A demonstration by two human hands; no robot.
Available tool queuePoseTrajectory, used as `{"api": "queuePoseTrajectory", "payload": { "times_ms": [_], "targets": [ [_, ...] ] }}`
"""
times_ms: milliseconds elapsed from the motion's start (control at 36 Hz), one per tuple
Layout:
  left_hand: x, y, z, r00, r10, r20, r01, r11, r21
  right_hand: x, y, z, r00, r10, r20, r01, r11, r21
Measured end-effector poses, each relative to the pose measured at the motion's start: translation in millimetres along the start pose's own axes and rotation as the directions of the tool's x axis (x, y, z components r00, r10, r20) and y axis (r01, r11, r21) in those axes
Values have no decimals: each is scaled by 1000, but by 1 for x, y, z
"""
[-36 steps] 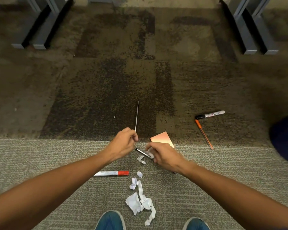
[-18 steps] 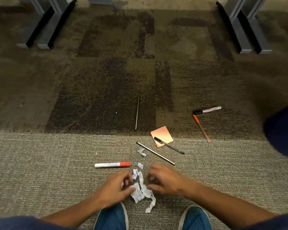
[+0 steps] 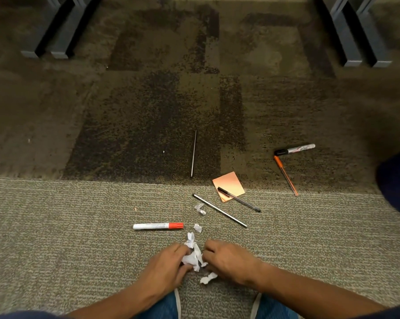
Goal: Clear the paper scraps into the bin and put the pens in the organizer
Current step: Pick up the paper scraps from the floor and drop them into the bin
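Down by the shoes, both hands have come back from the pens: left hand (image 3: 169,263) and right hand (image 3: 226,261) now pinch the paper scraps (image 3: 193,256), gathering begun; pens untouched

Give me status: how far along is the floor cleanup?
Done: nothing visibly; no bin or organizer in view. In hand: left hand and right hand gather the paper scraps. Left: stray scraps, red-capped marker, black pen lying partly on the orange note, black marker, orange pen, two thin rods.
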State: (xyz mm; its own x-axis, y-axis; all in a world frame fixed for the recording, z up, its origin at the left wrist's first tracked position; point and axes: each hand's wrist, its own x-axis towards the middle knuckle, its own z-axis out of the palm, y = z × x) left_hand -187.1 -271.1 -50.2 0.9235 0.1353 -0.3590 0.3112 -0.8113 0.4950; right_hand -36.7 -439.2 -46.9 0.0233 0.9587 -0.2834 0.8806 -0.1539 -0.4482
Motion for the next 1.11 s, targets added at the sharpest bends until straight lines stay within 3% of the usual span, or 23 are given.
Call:
{"api": "queuePoseTrajectory", "payload": {
  "times_ms": [111, 278, 389, 500, 611, 722, 778, 861, 1000, 1056, 1111],
  "targets": [
    [-3, -3, -4, 1000, 11, 8, -11, 1000, -25, -3, 3, -2, 994, 106, -30, -100, 981, 166],
    [-4, -7, -10, 999, 14, 41, -11, 996, -87, -6, 6, -18, 963, 266, 33, -251, 854, 456],
    [-4, -4, -20, 998, -34, -46, 24, 981, -194, -10, 10, -26, 922, 381, 69, -329, 675, 660],
    [-5, 1, -27, 986, -153, -66, 117, 917, -380, -12, 9, -34, 859, 475, 190, -358, 293, 887],
    [-3, 8, -35, 983, -171, -72, 111, 853, -510, -12, 11, -43, 830, 519, 205, -299, 103, 949],
    [2, 10, -40, 980, -179, -92, 113, 868, -483, -9, 14, -52, 795, 595, 117, -193, 66, 979],
    [4, 8, -41, 979, -180, -95, 120, 886, -449, -6, 17, -56, 769, 637, 55, -157, 105, 982],
    [8, 6, -38, 972, -202, -120, 126, 879, -459, 2, 25, -59, 720, 694, 32, -228, 193, 954],
    [14, 6, -35, 937, -317, -148, 212, 851, -481, 12, 33, -65, 753, 655, 70, -193, 117, 974],
    [17, 7, -34, 938, -307, -162, 210, 874, -438, 15, 35, -67, 760, 646, 65, -201, 139, 970],
    [19, 10, -34, 949, -273, -157, 194, 900, -391, 20, 38, -66, 765, 643, 36, -253, 249, 935]
  ]
}}
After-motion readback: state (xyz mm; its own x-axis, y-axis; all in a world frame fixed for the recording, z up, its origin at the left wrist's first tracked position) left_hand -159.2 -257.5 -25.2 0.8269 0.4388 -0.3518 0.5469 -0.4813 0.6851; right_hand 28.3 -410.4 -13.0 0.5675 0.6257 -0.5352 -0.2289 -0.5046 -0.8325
